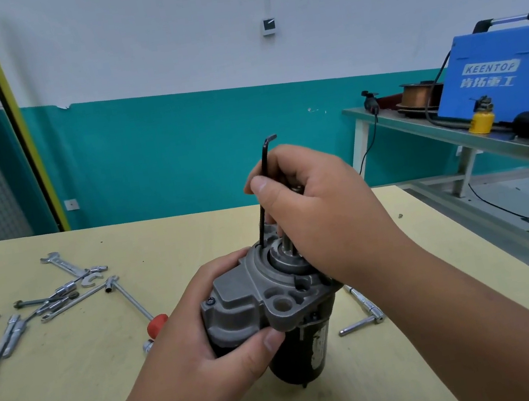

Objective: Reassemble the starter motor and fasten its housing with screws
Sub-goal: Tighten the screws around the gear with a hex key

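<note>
I have the left hand (207,330) wrapped round the grey housing of the starter motor (273,306), thumb on the near flange. It holds the motor on end, slightly tilted, over the middle of the surface (404,369). The right hand (323,211) reaches over the top, thumb and fingers pinching a black hex key (262,186) that stands nearly upright, short bend uppermost. Its lower tip meets the housing's far-left rim; I cannot tell whether it sits in a screw. The right palm hides part of the shaft end. Loose tools (62,291) lie at left.
</note>
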A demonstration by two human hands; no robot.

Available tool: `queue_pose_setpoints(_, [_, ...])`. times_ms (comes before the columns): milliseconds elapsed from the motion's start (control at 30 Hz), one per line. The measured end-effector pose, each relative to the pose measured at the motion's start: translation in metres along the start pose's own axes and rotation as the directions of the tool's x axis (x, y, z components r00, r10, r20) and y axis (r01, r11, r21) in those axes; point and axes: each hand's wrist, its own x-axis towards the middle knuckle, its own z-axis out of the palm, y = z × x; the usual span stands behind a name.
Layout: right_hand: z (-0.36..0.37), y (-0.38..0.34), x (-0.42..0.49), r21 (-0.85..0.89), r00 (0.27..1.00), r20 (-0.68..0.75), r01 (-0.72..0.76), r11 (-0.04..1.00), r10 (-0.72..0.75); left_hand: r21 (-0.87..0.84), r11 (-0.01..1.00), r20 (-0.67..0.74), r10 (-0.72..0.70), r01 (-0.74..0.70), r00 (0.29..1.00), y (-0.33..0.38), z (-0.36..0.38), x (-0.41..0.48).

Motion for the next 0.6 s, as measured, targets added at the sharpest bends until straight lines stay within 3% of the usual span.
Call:
queue_pose_setpoints(400, [0.0017, 0.0032, 0.001, -0.054, 1.0, -0.017, 0.013, 0.998, -0.014, 0.028, 1.0, 0.008, -0.013, 0.012, 1.0, -0.0006, 0.0, 0.0012])
queue_pose_setpoints(600, [0.0004, 0.0005, 0.0004, 0.028, 1.0, -0.004, -0.018, 0.999, 0.018, 0.02, 1.0, 0.02, -0.005, 0.004, 1.0, 0.0012, -0.0009, 0.0021])
